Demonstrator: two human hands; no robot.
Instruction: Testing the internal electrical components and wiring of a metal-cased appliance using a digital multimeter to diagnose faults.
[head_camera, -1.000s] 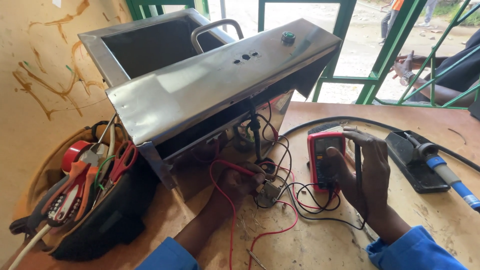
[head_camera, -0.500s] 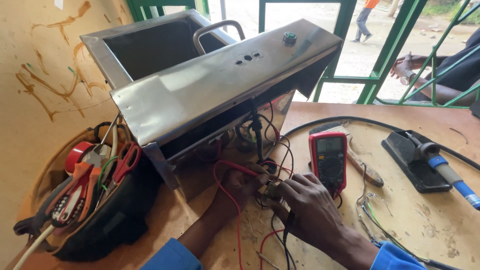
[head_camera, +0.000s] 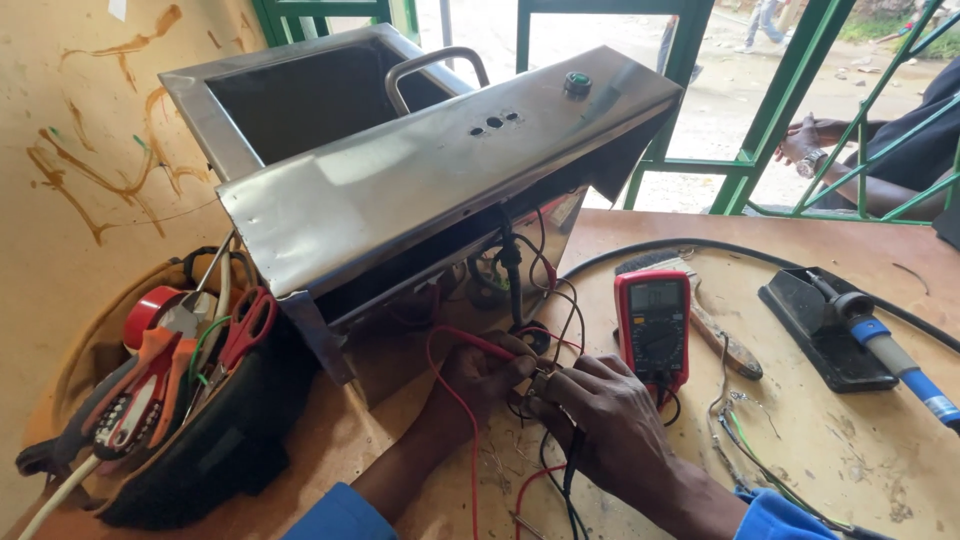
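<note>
head | right hand (head_camera: 610, 425) left the red multimeter (head_camera: 653, 325), now lying on counter (head_camera: 830, 450) just right of grip, closed on black probe lead (head_camera: 570, 470) | left hand (head_camera: 485, 375) pinched red probe (head_camera: 480, 345) beside it, under steel housing (head_camera: 420, 190) | both leads in grip, probing seemingly resumed

- This is a small repair workshop, of the kind where electrical appliances get fixed.
- A worn wooden workbench (head_camera: 860, 470) fills the lower right of the frame, scuffed and stained.
- On it, right of centre, lies a red multimeter (head_camera: 653, 322) with red and black wires (head_camera: 470, 420) trailing across the bench.
- At the far right a soldering iron (head_camera: 890, 355) with a blue handle rests on a black stand.
- At the lower left sits an open tool bag (head_camera: 200, 440) stuffed with pliers, scissors and a roll of red tape.
- A stainless steel appliance (head_camera: 440, 170) sits opened up in the middle, its wiring exposed.
- Green metal window bars (head_camera: 770, 110) at the top look out onto a street.
</note>
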